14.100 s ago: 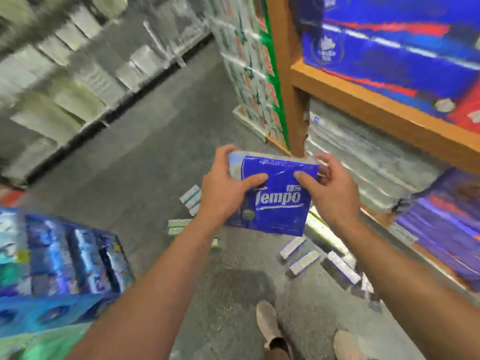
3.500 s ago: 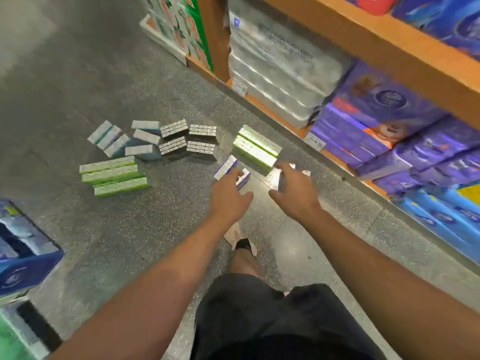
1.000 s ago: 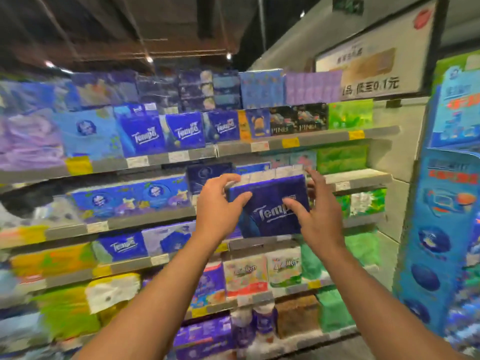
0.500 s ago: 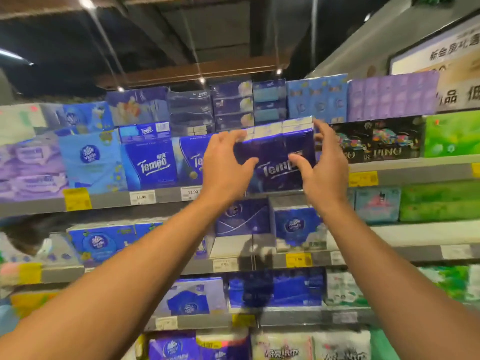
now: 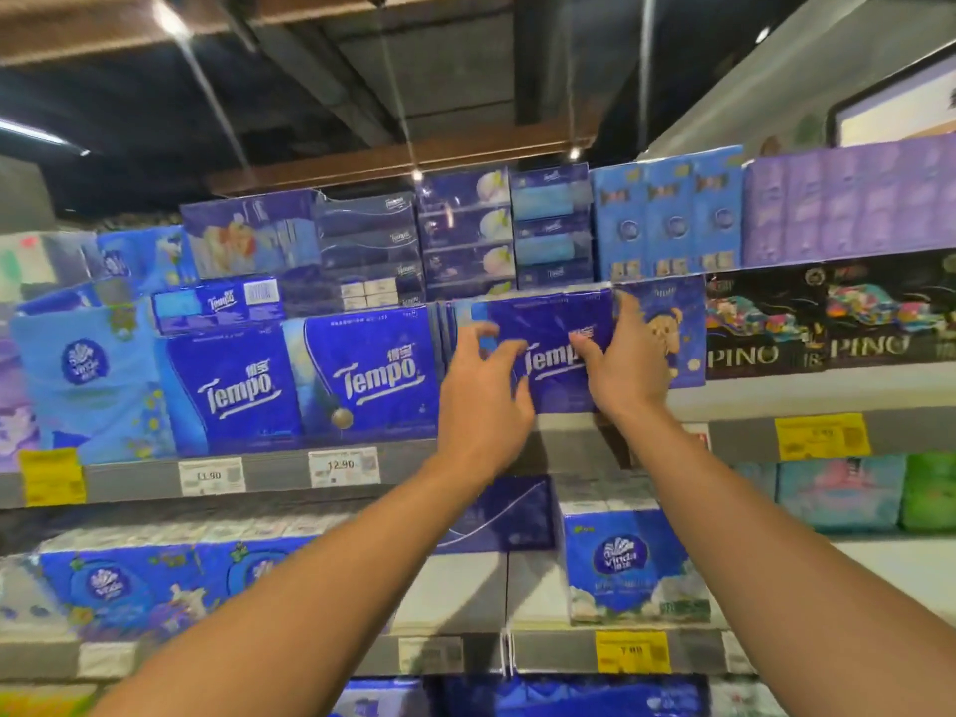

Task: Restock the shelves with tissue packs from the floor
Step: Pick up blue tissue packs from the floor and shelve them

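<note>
Both hands are steadying a dark blue Tempo tissue pack (image 5: 551, 349) on the upper shelf (image 5: 403, 460), sliding it into the slot between the row of matching Tempo packs (image 5: 370, 377) on the left and a blue cartoon-printed pack (image 5: 672, 333) on the right. The left hand (image 5: 483, 401) is lying against the pack's left front with fingers spread and lightly bent, apparently pressing rather than gripping, though blur is making that hard to judge. The right hand (image 5: 623, 370) is clasping the right side, thumb on the front face and fingers reaching up along the edge. Holding it from both sides is likely keeping it square to the neighbours. The slot is looking snug, with stacked boxes (image 5: 468, 240) sitting just above and behind, so headroom is tight; the shelf lip in front is staying open for pulling the hands back.
</note>
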Action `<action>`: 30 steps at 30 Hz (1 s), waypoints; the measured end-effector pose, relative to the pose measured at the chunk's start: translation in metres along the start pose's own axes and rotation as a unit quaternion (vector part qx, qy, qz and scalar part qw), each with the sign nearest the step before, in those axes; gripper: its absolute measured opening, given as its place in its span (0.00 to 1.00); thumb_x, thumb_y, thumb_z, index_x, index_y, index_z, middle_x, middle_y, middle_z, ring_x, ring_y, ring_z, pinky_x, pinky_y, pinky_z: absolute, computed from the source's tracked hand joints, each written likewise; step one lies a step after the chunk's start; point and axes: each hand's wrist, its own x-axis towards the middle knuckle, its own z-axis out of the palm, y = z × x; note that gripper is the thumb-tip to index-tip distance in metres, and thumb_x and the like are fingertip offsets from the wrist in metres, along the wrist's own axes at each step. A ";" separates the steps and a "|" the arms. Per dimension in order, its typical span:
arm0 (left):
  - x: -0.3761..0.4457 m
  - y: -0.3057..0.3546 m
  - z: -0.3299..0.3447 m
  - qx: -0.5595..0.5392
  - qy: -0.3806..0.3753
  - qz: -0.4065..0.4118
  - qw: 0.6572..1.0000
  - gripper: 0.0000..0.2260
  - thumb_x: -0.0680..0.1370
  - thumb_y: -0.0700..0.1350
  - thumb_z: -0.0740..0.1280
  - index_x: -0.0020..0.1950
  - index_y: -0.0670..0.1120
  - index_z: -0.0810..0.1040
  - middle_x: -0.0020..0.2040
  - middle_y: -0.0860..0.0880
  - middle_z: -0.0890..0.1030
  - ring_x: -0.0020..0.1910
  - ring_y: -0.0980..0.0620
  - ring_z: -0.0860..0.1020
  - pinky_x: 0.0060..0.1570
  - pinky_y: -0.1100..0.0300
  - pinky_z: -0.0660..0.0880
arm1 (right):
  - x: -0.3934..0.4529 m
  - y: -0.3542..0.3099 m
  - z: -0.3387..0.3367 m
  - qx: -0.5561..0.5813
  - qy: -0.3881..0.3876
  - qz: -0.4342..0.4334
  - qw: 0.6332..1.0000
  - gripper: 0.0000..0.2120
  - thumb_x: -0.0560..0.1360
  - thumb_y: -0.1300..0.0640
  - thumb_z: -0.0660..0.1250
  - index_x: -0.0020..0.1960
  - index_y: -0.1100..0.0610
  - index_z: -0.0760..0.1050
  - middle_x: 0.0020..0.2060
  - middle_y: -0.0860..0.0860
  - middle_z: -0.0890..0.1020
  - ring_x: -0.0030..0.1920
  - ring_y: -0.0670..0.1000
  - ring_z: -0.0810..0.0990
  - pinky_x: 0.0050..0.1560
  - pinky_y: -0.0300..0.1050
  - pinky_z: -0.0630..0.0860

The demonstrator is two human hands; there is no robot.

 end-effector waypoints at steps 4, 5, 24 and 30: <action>0.000 -0.024 0.022 0.006 -0.019 -0.051 0.999 0.18 0.77 0.45 0.67 0.66 0.46 0.75 0.64 0.47 0.68 0.54 0.46 0.78 0.54 0.48 0.77 | 0.007 0.003 0.010 -0.060 -0.052 -0.026 0.997 0.38 0.77 0.47 0.69 0.79 0.52 0.52 0.69 0.61 0.68 0.65 0.62 0.71 0.58 0.54 0.72; -0.001 -0.026 0.025 0.011 -0.014 -0.040 0.999 0.18 0.77 0.46 0.67 0.67 0.46 0.75 0.64 0.47 0.69 0.53 0.46 0.78 0.51 0.49 0.78 | 0.006 0.002 0.013 -0.063 -0.063 -0.041 0.995 0.40 0.76 0.47 0.70 0.79 0.53 0.50 0.69 0.61 0.69 0.65 0.61 0.71 0.59 0.53 0.72; -0.010 -0.025 0.023 -0.084 -0.005 -0.029 0.996 0.16 0.78 0.42 0.68 0.65 0.44 0.76 0.68 0.47 0.68 0.59 0.57 0.71 0.58 0.59 0.73 | -0.035 -0.006 -0.004 -0.025 0.033 -0.112 0.993 0.31 0.71 0.49 0.74 0.70 0.53 0.68 0.61 0.49 0.79 0.58 0.49 0.79 0.52 0.41 0.73; -0.058 -0.007 0.008 -0.247 -0.002 0.022 0.969 0.16 0.73 0.38 0.70 0.61 0.46 0.77 0.56 0.49 0.73 0.50 0.56 0.74 0.51 0.71 0.69 | -0.118 -0.003 -0.057 -0.023 0.088 -0.101 0.991 0.27 0.70 0.53 0.74 0.67 0.55 0.71 0.59 0.50 0.80 0.59 0.51 0.78 0.59 0.48 0.75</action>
